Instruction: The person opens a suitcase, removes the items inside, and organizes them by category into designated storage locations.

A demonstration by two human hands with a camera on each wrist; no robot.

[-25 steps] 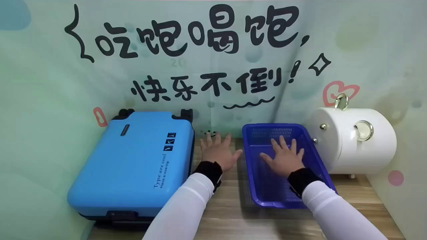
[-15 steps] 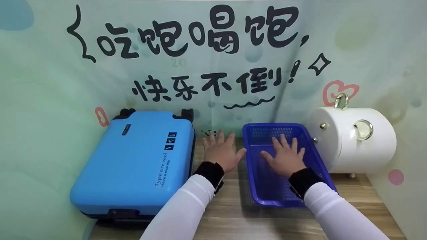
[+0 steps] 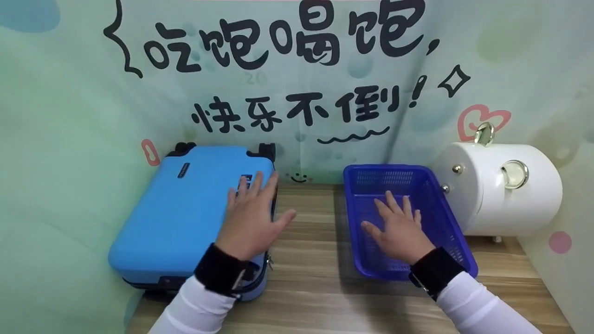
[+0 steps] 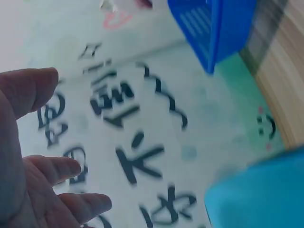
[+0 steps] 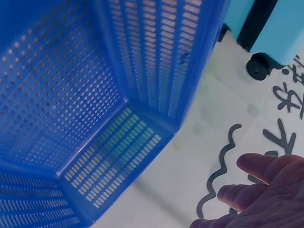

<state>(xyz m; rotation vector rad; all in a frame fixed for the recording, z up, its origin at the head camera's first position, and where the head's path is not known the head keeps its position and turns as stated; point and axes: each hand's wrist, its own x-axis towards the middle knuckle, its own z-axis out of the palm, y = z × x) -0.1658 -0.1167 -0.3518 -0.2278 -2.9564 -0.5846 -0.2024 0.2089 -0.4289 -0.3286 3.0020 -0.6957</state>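
Note:
My left hand point(image 3: 253, 220) is held over the right side of a blue suitcase point(image 3: 185, 222), fingers spread and holding nothing. The suitcase lies flat, its black wheels toward the wall. My right hand point(image 3: 399, 229), fingers also spread, hovers over a dark blue plastic basket point(image 3: 350, 222) with perforated walls. In the right wrist view the inside of the basket point(image 5: 57, 95) shows only its mesh floor and sides, while the right fingers point(image 5: 266, 166) stay apart from it. The left wrist view shows the left fingers point(image 4: 52, 168) extended in the air, with a suitcase corner point(image 4: 261, 194) below right.
A white drum-shaped container point(image 3: 515, 190) with metal knobs and a ring handle lies on its side right of the basket. Everything stands on a wood-grain table point(image 3: 306, 260) against a pale green printed cloth point(image 3: 278, 55).
My left hand has moved left from the gap beside the basket to over the suitcase. The right hand stays over the basket, and the head view has shifted slightly.

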